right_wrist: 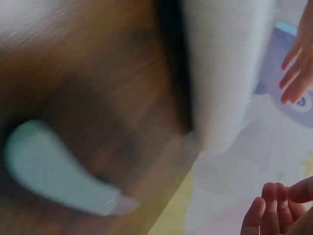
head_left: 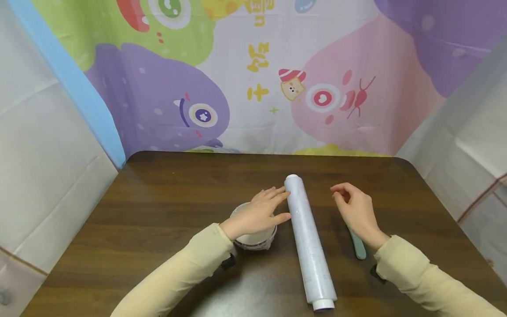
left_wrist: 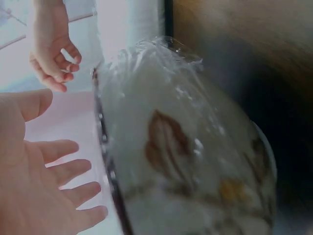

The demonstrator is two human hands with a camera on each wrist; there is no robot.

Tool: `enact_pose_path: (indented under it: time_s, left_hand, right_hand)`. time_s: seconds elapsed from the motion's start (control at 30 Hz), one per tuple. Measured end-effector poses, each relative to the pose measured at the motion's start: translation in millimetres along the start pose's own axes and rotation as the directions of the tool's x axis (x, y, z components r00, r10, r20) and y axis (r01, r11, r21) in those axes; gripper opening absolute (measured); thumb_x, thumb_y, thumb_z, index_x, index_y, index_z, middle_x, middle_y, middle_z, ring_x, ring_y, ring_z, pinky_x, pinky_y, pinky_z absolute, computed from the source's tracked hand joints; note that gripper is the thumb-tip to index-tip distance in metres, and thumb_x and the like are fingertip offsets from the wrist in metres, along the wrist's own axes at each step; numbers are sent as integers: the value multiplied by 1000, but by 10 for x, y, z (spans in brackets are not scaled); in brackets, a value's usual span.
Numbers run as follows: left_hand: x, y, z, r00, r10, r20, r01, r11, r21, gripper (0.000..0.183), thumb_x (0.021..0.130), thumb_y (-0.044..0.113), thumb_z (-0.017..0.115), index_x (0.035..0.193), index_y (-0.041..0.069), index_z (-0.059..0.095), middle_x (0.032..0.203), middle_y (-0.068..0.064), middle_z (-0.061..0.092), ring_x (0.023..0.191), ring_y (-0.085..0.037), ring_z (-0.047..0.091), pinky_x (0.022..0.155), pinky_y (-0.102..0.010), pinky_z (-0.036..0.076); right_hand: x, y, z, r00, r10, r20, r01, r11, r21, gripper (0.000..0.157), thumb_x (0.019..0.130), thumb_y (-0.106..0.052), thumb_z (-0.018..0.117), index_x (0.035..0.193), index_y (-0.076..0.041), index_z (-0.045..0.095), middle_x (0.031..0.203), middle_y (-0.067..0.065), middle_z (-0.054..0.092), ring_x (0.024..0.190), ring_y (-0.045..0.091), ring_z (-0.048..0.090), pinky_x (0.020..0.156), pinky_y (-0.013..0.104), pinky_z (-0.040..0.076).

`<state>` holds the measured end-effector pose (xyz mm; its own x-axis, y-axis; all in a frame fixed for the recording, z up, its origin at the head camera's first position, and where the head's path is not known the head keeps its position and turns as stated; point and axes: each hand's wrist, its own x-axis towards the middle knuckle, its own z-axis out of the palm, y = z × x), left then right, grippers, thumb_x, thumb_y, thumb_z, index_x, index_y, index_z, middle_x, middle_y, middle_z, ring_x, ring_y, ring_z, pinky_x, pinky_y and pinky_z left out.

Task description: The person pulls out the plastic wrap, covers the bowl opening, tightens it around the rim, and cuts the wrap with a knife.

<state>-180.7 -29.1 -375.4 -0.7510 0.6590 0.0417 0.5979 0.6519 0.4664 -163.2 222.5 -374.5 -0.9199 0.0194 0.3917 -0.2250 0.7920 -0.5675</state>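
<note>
My left hand [head_left: 256, 215] is spread with straight fingers above a bowl [head_left: 259, 243], hiding much of its top. In the left wrist view the bowl [left_wrist: 210, 161] has a brown leaf pattern, a dark rim and wrinkled cling film over its side. A long roll of cling film [head_left: 310, 242] lies just right of the bowl, near the left fingertips; whether they touch it I cannot tell. Right of the roll, my right hand [head_left: 358, 215] is raised with loosely bent fingers, nothing visible in it. Below it lies a pale green tool [right_wrist: 58, 169], partly hidden in the head view.
A dark brown wooden table [head_left: 178, 185] carries everything. Behind its far edge hangs a curtain [head_left: 245, 123] printed with cartoon monsters, and pale fabric panels [head_left: 43, 145] flank the sides.
</note>
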Motion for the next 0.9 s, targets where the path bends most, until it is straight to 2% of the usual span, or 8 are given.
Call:
enact_pose_path:
  time_s: [0.13,0.3,0.43,0.57,0.67,0.77,0.9]
  left_hand:
    - [83,64,30,999,17,48,-20,998,63,59,93,42,44,142,12,31,150,-8,22,139,-26,14,111,-44,12]
    - [170,139,84,996,49,68,-57,991,118,59,93,43,45,141,11,32,151,-7,20,139,-26,15,111,-45,13]
    - [207,204,114,996,59,67,-68,988,142,60,92,42,46,141,11,32,150,-6,22,138,-27,19,110,-45,15]
    - [238,270,159,995,61,84,-74,985,157,61,92,42,46,141,10,32,150,-6,24,137,-26,21,110,-45,17]
    - [281,299,211,994,56,92,-71,985,159,62,92,43,46,142,9,30,150,-5,24,137,-24,21,110,-43,17]
    - [325,325,253,995,41,95,-56,985,161,64,92,44,46,142,8,28,149,-5,24,137,-23,21,111,-41,17]
    - [378,356,286,994,30,102,-47,986,161,65,92,44,46,142,7,28,149,-5,25,137,-23,22,111,-40,18]
  right_hand:
    - [-55,151,-43,999,18,35,-15,996,-89,16,86,-12,55,97,-5,64,78,6,62,62,15,51,54,27,39]
    - [-89,291,-132,979,103,174,-65,975,-214,27,86,-19,55,103,1,60,84,10,60,69,20,55,55,33,42]
    - [-104,368,-171,936,205,286,-114,946,-304,38,85,-25,57,108,6,55,92,19,59,76,30,57,58,42,45]
    - [-144,430,-188,866,305,397,-149,914,-378,55,84,-36,60,106,12,49,98,30,52,80,39,55,61,46,44]
    - [-182,462,-170,819,353,452,-166,900,-403,61,82,-41,61,101,15,46,96,32,48,76,37,52,60,45,43]
    - [-218,480,-126,804,364,469,-171,898,-405,61,80,-37,65,99,16,43,92,31,47,74,34,51,60,44,44]
    - [-235,507,-78,811,361,460,-170,898,-406,58,77,-31,69,96,17,43,87,28,50,74,34,53,62,45,45]
